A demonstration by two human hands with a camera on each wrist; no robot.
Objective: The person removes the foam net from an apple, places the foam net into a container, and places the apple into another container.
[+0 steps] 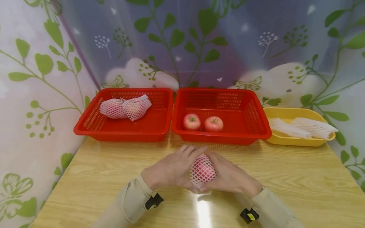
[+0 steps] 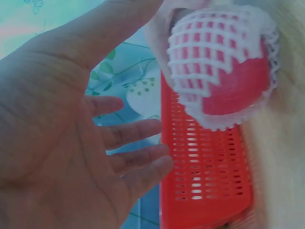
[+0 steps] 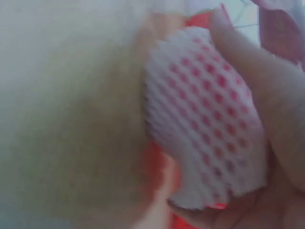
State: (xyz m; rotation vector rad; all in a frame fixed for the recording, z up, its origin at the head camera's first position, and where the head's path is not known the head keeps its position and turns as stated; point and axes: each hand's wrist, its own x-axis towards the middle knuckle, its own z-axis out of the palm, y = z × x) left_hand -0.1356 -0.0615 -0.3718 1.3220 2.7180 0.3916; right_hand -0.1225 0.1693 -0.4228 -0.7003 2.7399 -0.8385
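Note:
An apple [image 1: 203, 171] in a white foam net sleeve is just above the table, between both hands. My right hand [image 1: 229, 175] grips it; the thumb and curled fingers lie around the netted apple [image 3: 209, 114] in the right wrist view. On its other side is my left hand [image 1: 174, 167]. In the left wrist view the left hand's palm [image 2: 71, 143] faces the apple [image 2: 238, 86] with its fingers spread and loose, apart from the fruit. Part of the red skin shows bare at the sleeve's open end there.
The left red basket [image 1: 122, 136] holds two netted apples [image 1: 135, 107]. Two bare apples [image 1: 214, 124] lie in the right red basket [image 1: 222, 136]. A yellow tray [image 1: 299, 141] at far right holds foam net sleeves [image 1: 312, 127]. Patterned curtains [image 1: 176, 38] hang behind the wooden table [image 1: 291, 171].

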